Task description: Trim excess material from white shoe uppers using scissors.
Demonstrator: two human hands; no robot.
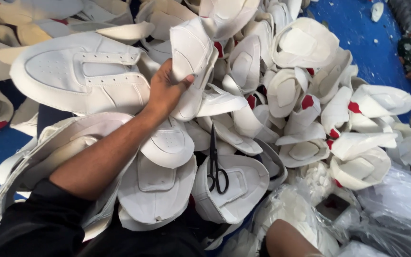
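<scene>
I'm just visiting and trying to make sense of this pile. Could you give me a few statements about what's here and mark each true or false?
1. The left hand grips a white shoe upper. True.
2. The scissors are in the right hand. False: they lie on the pile of white shoe uppers, with no hand touching them.
3. The floor is blue. True.
4. Every piece is plain white. False: some carry red patches.
5. The scissors are black. True.

A single head-worn camera looks steeply down, close over a heap of white shoe uppers (243, 95), with blue floor (357, 28) showing toward one o'clock and eight o'clock.
</scene>
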